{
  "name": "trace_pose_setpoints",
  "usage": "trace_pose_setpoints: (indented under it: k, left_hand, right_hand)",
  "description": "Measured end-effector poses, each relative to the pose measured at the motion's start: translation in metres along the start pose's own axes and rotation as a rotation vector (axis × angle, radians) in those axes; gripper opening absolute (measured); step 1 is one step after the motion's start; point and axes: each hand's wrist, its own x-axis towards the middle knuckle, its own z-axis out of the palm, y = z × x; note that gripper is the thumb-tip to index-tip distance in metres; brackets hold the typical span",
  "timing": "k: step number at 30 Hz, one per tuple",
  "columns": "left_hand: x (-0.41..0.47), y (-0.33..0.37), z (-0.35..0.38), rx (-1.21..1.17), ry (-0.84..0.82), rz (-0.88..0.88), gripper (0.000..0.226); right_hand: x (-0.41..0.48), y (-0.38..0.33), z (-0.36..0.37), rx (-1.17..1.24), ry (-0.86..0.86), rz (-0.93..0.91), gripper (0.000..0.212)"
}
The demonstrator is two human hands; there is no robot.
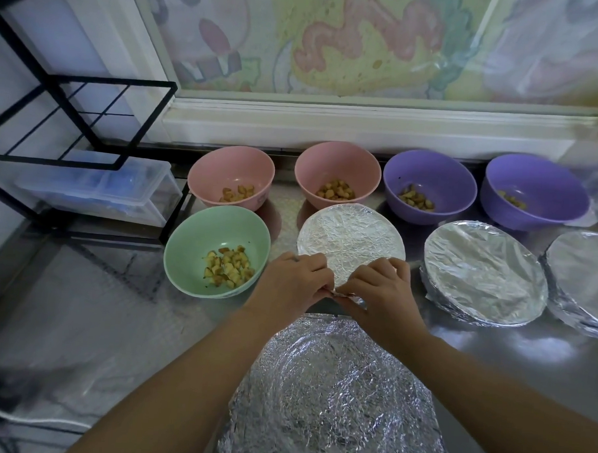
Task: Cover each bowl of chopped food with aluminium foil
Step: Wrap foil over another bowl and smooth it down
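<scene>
Pinching the near edge of the foil cover (350, 235) with left hand (293, 281) and right hand (377, 288), fingers of both curling tightly onto the fold; locating it in the front row, between the green bowl (217, 250) and a covered bowl (484, 272); judging foil light, thin, readily tearing, holding any crease; recommending gripping at the overhang below the rim, never pressing the stretched centre; noting spare foil sheet (335, 392) lying nearest.

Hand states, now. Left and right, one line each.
Left hand: closed, pinching the foil at the near rim of the foil-covered bowl in front.
Right hand: closed, pinching the same foil rim.
</scene>
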Motion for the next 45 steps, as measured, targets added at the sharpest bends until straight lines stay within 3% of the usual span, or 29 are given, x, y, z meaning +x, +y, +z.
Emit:
trace_pose_setpoints:
  k: [7,13,18,23,31,37,45]
  left_hand:
    - [0.000,0.000,0.003,-0.011,-0.003,0.000,0.014]
    - [-0.008,-0.016,-0.008,0.048,0.020,0.022,0.006]
    - [-0.015,-0.011,-0.010,0.085,0.000,0.004,0.025]
    - [-0.010,-0.003,-0.001,0.047,0.012,0.003,0.013]
    - [-0.008,-0.003,0.001,0.036,0.055,0.013,0.014]
    - [-0.007,-0.004,0.005,0.037,0.044,0.025,0.011]
    - [-0.012,-0.001,0.010,0.077,0.115,-0.001,0.018]
  right_hand:
    - [0.000,-0.004,0.000,-0.004,0.064,-0.027,0.028]
    - [-0.009,0.008,-0.006,-0.002,0.013,-0.068,0.028]
    - [-0.007,0.012,-0.008,0.004,-0.005,-0.058,0.020]
    - [0.000,0.007,-0.005,0.007,-0.007,-0.075,0.017]
    - [0.000,0.000,-0.002,-0.030,0.021,-0.030,0.008]
    - [0.005,-0.003,0.001,-0.080,-0.016,-0.084,0.017]
    - [0.007,-0.007,0.003,-0.068,-0.017,0.004,0.025]
